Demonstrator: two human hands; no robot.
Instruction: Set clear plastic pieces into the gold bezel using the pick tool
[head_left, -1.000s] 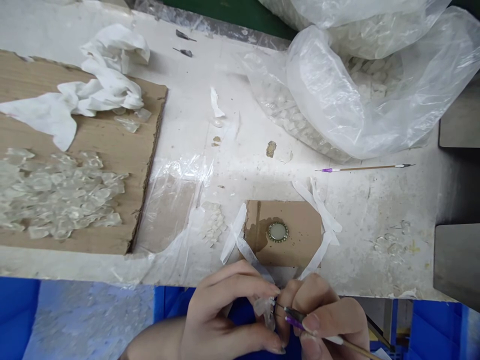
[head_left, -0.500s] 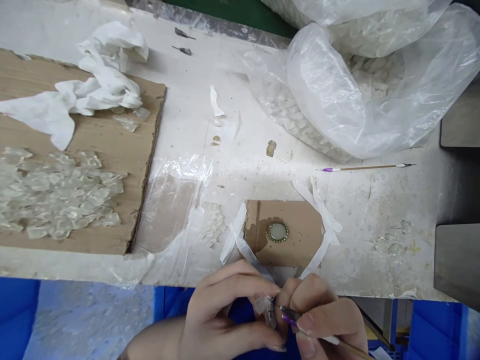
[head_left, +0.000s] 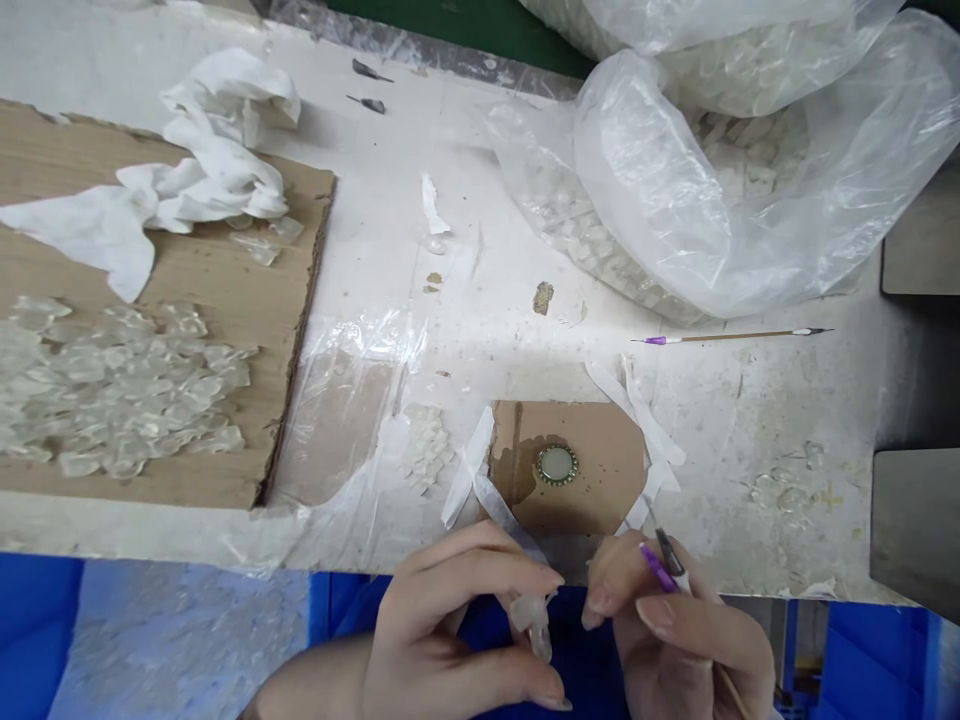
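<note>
My left hand (head_left: 442,630) pinches a rough transparent chip (head_left: 529,618) between thumb and fingertips, just below the bench's front edge. To its right, my right hand (head_left: 675,630) grips a thin wooden-handled pick (head_left: 670,562) with a purple band and white collar. The pick's dark tip points up and away, near the cardboard patch (head_left: 600,470), and touches nothing I can see. On that patch lies a round disc with a beaded gold rim (head_left: 557,465), out of reach of both hands' fingertips.
Transparent chips lie heaped on a cardboard sheet (head_left: 150,300) at left, beside crumpled white tissue (head_left: 206,170). A plastic bag of pale pieces (head_left: 675,180) fills the back right. A second purple-banded pick (head_left: 731,337) lies on the white-stained bench (head_left: 750,400). Blue bins (head_left: 870,660) sit below.
My right hand has moved rightward, away from the chip, and the pick now points upward instead of at the chip. My left hand and its chip have barely moved.
</note>
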